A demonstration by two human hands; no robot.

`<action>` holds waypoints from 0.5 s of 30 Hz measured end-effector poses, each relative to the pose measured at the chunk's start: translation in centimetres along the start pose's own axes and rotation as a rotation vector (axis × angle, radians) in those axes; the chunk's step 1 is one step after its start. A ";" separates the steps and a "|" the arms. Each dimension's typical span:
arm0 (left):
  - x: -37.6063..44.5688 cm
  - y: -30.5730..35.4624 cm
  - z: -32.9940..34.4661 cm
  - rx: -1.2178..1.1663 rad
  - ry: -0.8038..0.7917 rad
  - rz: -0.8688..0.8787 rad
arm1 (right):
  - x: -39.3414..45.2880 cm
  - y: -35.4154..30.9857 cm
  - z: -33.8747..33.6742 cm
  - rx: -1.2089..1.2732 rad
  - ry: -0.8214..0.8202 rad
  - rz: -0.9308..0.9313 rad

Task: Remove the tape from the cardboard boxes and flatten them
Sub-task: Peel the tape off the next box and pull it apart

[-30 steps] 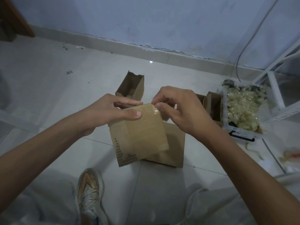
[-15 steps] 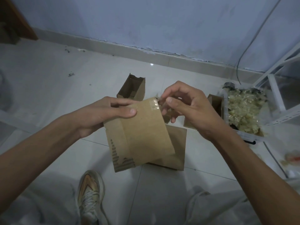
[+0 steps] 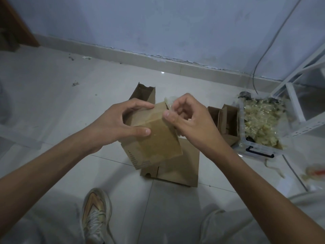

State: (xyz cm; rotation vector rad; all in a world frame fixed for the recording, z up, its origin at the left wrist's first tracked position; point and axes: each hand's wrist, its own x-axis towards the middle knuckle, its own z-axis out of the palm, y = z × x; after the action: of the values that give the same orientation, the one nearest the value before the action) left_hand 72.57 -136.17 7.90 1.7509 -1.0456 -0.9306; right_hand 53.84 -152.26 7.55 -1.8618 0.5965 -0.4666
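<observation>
At frame centre the left hand (image 3: 114, 127) holds the small cardboard box (image 3: 154, 138) in a closed grip, thumb on top, while the right hand (image 3: 188, 118) pinches clear tape (image 3: 168, 101) at its upper corner; light, stiff board, probably best held by the edges.

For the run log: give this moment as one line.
left hand holds cardboard box | right hand pinches clear tape at its top corner | tape partly peeled | box unflattened
</observation>
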 end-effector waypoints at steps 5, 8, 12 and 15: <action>0.3 -0.5 0.5 0.224 -0.013 0.018 | -0.2 0.7 0.0 -0.036 -0.136 -0.024; 0.4 -0.7 1.3 0.446 0.001 -0.003 | -0.4 0.7 0.5 0.020 -0.212 -0.058; 0.2 -1.0 3.0 0.411 0.069 0.088 | -0.7 0.5 0.9 0.081 -0.258 -0.032; 0.0 -1.2 3.1 0.328 0.122 0.127 | -0.9 0.8 0.7 0.348 -0.217 0.112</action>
State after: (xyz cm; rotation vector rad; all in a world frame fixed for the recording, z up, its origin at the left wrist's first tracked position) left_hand 70.18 -136.79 5.70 1.9527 -1.2662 -0.5893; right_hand 53.39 -151.49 6.56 -1.5138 0.4386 -0.2694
